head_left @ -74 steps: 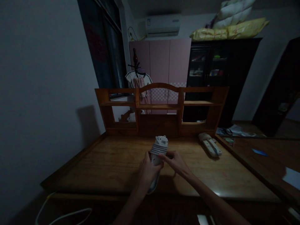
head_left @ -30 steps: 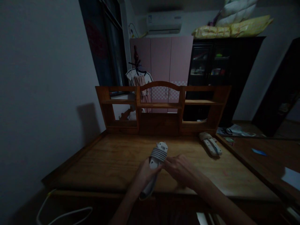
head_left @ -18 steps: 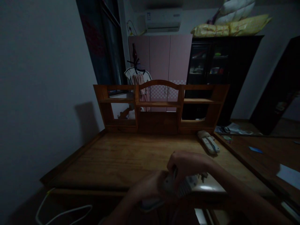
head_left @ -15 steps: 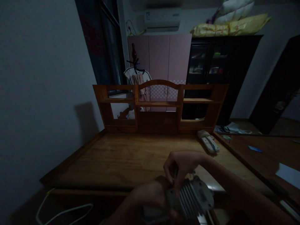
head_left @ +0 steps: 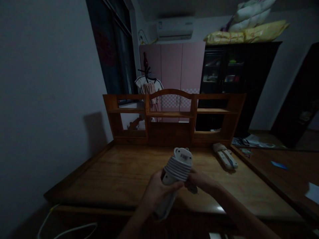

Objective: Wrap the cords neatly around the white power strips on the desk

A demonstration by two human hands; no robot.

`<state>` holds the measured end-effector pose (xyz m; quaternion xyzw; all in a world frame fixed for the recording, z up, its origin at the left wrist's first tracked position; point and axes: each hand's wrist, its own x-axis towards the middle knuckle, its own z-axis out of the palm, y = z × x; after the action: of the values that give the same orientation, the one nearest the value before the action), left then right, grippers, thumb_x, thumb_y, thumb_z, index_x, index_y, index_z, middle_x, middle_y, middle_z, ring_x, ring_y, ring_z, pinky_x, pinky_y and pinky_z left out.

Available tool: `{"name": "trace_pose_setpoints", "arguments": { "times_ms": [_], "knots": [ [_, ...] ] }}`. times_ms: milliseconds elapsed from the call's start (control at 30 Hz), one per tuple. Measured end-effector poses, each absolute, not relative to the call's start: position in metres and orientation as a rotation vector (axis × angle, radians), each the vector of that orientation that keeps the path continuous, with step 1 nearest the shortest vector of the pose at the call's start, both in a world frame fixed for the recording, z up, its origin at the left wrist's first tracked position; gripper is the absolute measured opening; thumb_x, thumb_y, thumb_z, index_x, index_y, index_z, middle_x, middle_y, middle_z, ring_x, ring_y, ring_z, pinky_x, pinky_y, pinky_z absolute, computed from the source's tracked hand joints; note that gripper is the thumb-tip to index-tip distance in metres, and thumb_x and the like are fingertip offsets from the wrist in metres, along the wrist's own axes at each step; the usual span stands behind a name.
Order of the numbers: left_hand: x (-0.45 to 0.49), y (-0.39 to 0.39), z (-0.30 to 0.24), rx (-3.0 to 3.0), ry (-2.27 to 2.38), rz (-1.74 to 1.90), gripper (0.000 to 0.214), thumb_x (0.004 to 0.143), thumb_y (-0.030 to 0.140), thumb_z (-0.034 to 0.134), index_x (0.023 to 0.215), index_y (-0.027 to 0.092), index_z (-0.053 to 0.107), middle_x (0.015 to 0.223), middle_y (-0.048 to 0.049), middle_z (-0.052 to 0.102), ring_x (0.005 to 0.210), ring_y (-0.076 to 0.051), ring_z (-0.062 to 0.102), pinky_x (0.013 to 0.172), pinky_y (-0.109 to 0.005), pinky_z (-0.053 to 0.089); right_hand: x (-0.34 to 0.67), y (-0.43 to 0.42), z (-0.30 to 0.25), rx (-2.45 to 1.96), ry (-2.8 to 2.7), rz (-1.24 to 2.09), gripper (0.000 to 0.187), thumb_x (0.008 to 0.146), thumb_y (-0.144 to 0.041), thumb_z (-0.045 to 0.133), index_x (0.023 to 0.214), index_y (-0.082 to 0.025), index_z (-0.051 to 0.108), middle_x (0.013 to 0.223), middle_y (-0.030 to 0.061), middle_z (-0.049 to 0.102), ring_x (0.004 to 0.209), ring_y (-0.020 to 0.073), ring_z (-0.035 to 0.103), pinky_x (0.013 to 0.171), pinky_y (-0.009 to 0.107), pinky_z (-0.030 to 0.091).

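A white power strip (head_left: 168, 199) with its cord (head_left: 178, 168) wound in several turns around it is held up above the desk's front part, tilted with its labelled end up. My left hand (head_left: 158, 187) is closed around its lower body, thumb across the front. My right hand (head_left: 198, 179) is at the right side of the coils, fingers bent and partly hidden behind the strip. Below those fingers hangs a light plug-like end of the cord (head_left: 191, 188). A second white strip (head_left: 225, 157) lies on the desk at the right, with a beige wrapping around its far end.
The wooden desk (head_left: 124, 169) has a shelf rack (head_left: 171, 114) along its back edge. A white cable (head_left: 74, 229) hangs at the lower left. To the right, another wooden surface (head_left: 264, 176) carries a blue card (head_left: 279, 165) and white paper (head_left: 312, 192).
Both hands have raised the power strip and turned it more upright, labelled end up. My right hand has moved from above the coils to their right side. The view has tilted slightly up.
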<state>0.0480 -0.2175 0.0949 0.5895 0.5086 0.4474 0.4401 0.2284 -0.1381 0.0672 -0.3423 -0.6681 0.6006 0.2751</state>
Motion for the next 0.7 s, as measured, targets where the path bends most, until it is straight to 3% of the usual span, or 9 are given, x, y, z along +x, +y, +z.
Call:
{"name": "trace_pose_setpoints", "arguments": {
  "times_ms": [167,300,533,700],
  "knots": [
    [0.045,-0.15,0.081,1.368,1.413,1.222,0.064,0.058,0.048,0.078,0.108,0.014,0.057,0.091,-0.0097,0.07,0.073,-0.019,0.066,0.063,-0.025,0.05,0.215,-0.091,0.054,-0.965,-1.646,1.592,0.024,0.068,-0.04,0.058,0.071,-0.016,0.055,0.06,-0.0028,0.053,0.045,0.0075,0.048,0.045,0.021,0.042],
    [0.05,-0.098,0.067,1.375,1.359,1.171,0.064,0.064,0.052,0.074,0.107,0.01,0.055,0.092,-0.0122,0.069,0.07,-0.018,0.066,0.061,-0.026,0.05,0.22,-0.048,0.046,-0.979,-1.621,1.574,0.023,0.065,-0.037,0.054,0.073,-0.015,0.057,0.068,0.0002,0.059,0.045,0.0068,0.048,0.044,0.02,0.04],
    [0.057,-0.03,0.036,1.567,1.3,1.197,0.067,0.059,0.044,0.079,0.113,0.011,0.057,0.104,-0.0117,0.067,0.093,-0.023,0.064,0.076,-0.027,0.049,0.245,-0.009,0.029,-1.013,-1.586,1.59,0.025,0.066,-0.039,0.053,0.067,-0.015,0.057,0.055,-0.0024,0.051,0.043,0.0077,0.043,0.041,0.019,0.031],
    [0.067,-0.012,0.033,1.62,1.251,1.194,0.058,0.063,0.039,0.078,0.11,0.012,0.058,0.104,-0.0102,0.068,0.095,-0.024,0.063,0.079,-0.027,0.049,0.253,-0.013,0.038,-0.961,-1.61,1.495,0.039,0.076,-0.05,0.059,0.09,-0.013,0.065,0.062,-0.0017,0.054,0.048,0.009,0.044,0.046,0.021,0.034]
  ]
}}
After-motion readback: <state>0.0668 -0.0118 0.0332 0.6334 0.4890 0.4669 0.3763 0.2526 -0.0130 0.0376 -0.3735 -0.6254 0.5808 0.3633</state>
